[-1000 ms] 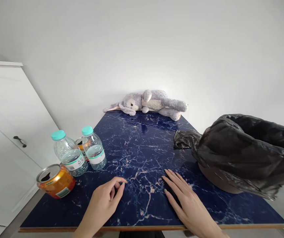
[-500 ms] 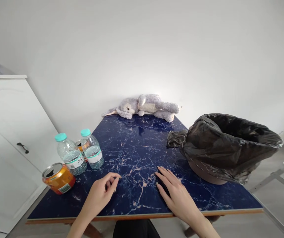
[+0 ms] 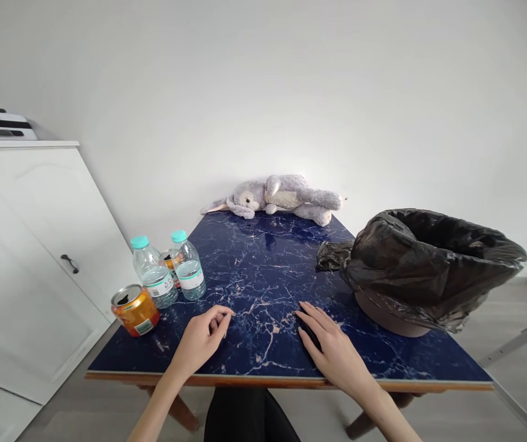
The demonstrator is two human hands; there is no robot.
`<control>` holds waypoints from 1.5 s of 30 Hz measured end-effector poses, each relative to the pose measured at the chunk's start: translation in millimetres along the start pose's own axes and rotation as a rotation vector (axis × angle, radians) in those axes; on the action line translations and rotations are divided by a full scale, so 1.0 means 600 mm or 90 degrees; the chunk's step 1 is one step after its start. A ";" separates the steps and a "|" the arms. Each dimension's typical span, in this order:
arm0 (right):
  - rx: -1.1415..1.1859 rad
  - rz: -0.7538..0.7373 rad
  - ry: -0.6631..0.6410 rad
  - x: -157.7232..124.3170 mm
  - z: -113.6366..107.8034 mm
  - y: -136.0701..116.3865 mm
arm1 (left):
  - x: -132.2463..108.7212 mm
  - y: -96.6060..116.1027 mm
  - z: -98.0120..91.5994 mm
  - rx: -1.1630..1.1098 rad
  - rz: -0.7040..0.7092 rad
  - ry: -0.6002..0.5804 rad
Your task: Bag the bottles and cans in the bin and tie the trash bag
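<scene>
Lower left of the frame, find an orange-gold metal drinks can (image 3: pixel 136 312), probably light, easily dented; grasp round the middle. Just behind, see two clear, turquoise-capped plastic bottles (image 3: pixel 191 274), part-filled, likely pliable, partly blocking a second orange can (image 3: pixel 170 263). At lower centre, note half-curled left hand (image 3: pixel 200 339) and flattened right hand (image 3: pixel 334 350), both empty; at right, a black-bagged brown bin (image 3: pixel 391 318).

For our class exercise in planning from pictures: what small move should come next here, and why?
Perhaps the left hand should reach forward to the right one of the two water bottles: the hand appears to hold nothing, and that bottle stands upright just beyond it, with no other object between them.
</scene>
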State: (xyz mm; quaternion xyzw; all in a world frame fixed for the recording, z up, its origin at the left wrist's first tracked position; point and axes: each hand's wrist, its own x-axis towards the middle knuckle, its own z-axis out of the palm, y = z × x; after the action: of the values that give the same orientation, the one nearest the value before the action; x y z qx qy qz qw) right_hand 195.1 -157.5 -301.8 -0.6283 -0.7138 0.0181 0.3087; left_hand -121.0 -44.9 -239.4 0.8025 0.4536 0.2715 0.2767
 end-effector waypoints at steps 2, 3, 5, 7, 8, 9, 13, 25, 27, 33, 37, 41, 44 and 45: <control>0.004 0.002 0.007 -0.001 0.002 0.001 | -0.001 -0.001 0.000 0.004 0.003 0.005; 0.006 0.004 0.011 -0.001 0.003 0.001 | -0.001 -0.001 0.000 0.005 0.003 0.006; 0.008 0.010 0.013 -0.002 0.005 0.002 | -0.002 -0.001 0.000 0.004 0.006 0.006; 0.006 0.021 0.003 -0.003 0.006 0.003 | -0.003 -0.001 -0.001 0.003 0.010 0.002; 0.005 0.028 -0.006 -0.003 0.006 0.004 | -0.004 -0.001 -0.001 0.003 0.011 0.000; 0.003 0.033 -0.013 -0.004 0.006 0.004 | -0.004 -0.001 -0.001 0.003 0.011 -0.001; 0.003 0.028 -0.005 -0.003 0.006 0.004 | -0.004 -0.003 0.000 -0.002 0.006 0.003; 0.007 0.011 0.014 0.002 0.002 0.001 | -0.001 0.001 -0.004 0.007 0.019 0.009; 0.006 0.014 0.012 0.003 0.001 -0.001 | -0.001 0.001 -0.004 0.007 0.020 0.012; 0.010 0.015 0.018 0.004 -0.002 -0.004 | 0.001 0.001 -0.005 0.000 0.019 0.018; 0.010 0.017 0.018 0.004 -0.003 -0.005 | 0.000 0.002 -0.006 -0.009 0.021 0.015; 0.008 0.021 0.012 0.004 -0.005 -0.006 | -0.001 0.003 -0.007 -0.007 0.021 0.015; 0.007 0.020 0.008 0.004 -0.006 -0.006 | -0.002 0.003 -0.007 -0.005 0.024 0.018; 0.007 0.020 0.007 0.004 -0.006 -0.007 | -0.002 0.004 -0.007 -0.006 0.025 0.019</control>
State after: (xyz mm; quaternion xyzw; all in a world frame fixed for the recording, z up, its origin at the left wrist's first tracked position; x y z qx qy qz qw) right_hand 193.3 -157.5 -296.0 -0.6379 -0.7020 0.0237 0.3158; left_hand -123.2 -45.8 -234.9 0.8058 0.4408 0.2909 0.2679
